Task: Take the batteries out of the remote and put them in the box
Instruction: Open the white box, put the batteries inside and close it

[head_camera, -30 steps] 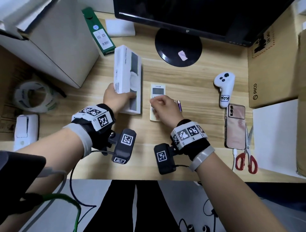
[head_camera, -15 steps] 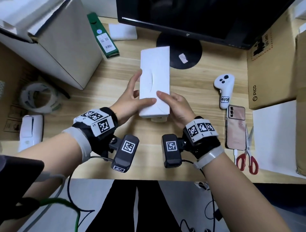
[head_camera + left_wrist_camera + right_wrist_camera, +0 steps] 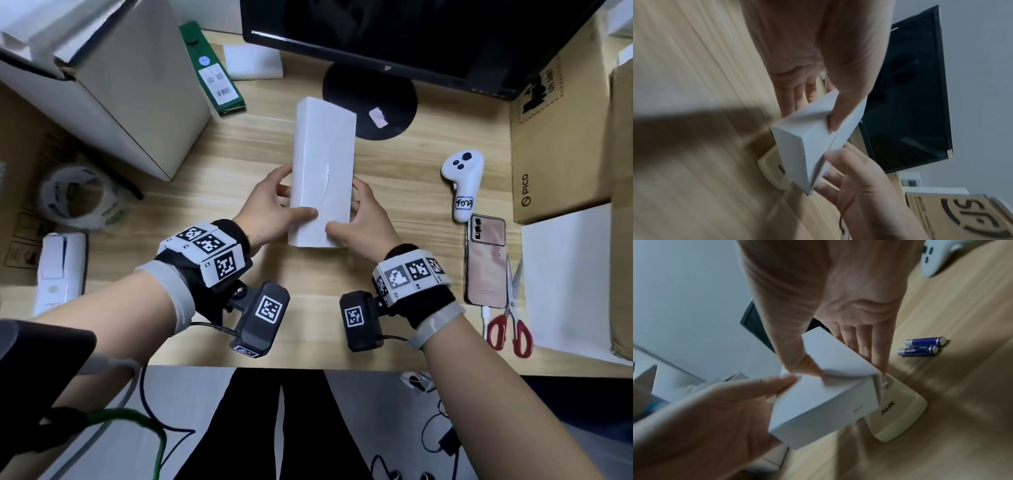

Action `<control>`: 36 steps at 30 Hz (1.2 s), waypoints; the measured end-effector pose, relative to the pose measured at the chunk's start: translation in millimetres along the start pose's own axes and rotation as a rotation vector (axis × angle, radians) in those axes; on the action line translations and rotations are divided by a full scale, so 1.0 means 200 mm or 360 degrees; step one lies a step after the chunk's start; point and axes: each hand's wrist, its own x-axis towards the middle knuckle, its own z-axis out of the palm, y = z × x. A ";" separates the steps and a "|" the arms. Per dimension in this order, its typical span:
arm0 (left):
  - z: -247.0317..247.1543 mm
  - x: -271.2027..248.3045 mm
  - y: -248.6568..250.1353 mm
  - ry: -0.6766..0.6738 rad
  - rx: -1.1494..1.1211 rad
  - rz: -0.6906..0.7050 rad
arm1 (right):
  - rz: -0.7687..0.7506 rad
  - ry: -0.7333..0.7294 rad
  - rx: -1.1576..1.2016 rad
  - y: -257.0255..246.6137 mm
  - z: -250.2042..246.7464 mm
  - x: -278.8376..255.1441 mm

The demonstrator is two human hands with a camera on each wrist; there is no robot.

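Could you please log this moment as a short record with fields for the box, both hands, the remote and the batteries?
box: white box, closed, held above the desk by both hands
left hand: left hand grips the box's left side, thumb on top
right hand: right hand grips the right side, thumb on top
remote: cream remote lies on the desk under the box
batteries: two blue batteries lie side by side on the desk, not yet in the box

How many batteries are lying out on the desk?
2. Both small blue-and-silver cylindrical batteries lie side by side on the wooden desk, right of the cream remote. Others may be hidden.
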 end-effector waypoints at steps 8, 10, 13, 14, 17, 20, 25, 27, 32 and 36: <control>-0.01 0.03 -0.03 0.0099 -0.0252 -0.0016 | -0.0027 0.0240 0.0288 0.00 -0.02 0.01; -0.02 0.03 -0.04 0.0097 -0.0344 -0.0060 | -0.0076 0.0324 0.0508 0.00 -0.03 0.00; -0.02 0.02 0.00 0.0107 -0.0428 -0.0213 | -0.0181 0.0515 0.0546 0.00 -0.03 -0.01; -0.01 0.02 0.02 0.0109 -0.0422 -0.0250 | -0.0226 0.0549 0.0547 -0.01 -0.02 -0.01; 0.01 0.00 0.05 -0.0008 -0.0330 -0.0286 | -0.0347 0.0508 0.0707 -0.04 0.00 -0.02; 0.02 -0.03 0.05 -0.0064 -0.0243 -0.0327 | -0.0432 0.0579 0.0735 -0.07 0.00 -0.02; 0.00 0.03 0.03 0.0083 -0.0506 -0.0451 | -0.0460 0.0757 0.0755 -0.04 -0.03 -0.02; 0.01 0.01 0.04 -0.0078 -0.0736 -0.0489 | -0.0495 0.0680 0.0846 -0.04 -0.03 -0.03; 0.03 0.00 0.03 -0.0116 -0.0788 -0.0425 | -0.0454 0.0476 0.1172 -0.03 -0.03 -0.04; 0.02 -0.01 0.00 0.0063 -0.0750 -0.0357 | -0.0247 0.0584 0.1480 -0.01 -0.07 -0.04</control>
